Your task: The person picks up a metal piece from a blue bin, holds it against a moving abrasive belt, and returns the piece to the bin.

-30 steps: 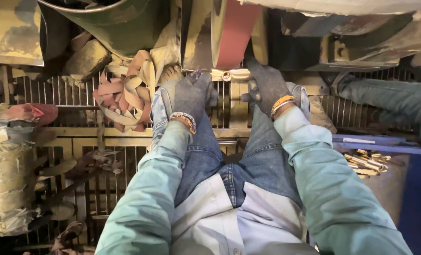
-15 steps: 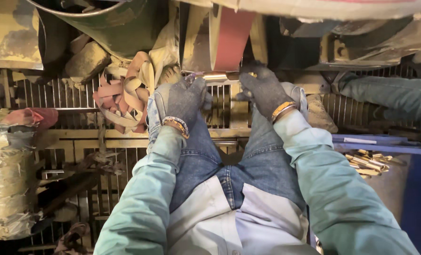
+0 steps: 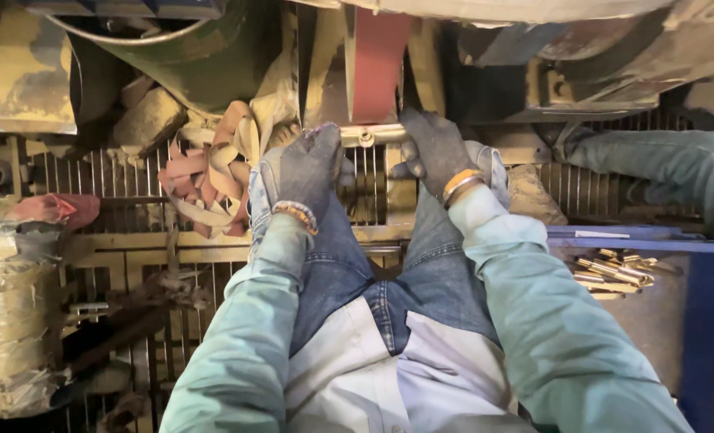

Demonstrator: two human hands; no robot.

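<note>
Holding a long thin shiny metal bar (image 3: 373, 133) against the red-brown sanding belt (image 3: 377, 60), the left hand (image 3: 313, 168) in its dark glove pinches one end and the right hand (image 3: 435, 146), gloved too, pinches the other. Both hands should press evenly and keep fingers below the belt. More brass-coloured metal pieces (image 3: 613, 271) lie in the blue tray (image 3: 637, 240) to the right. Worn belt strips (image 3: 204, 180) sit left
</note>
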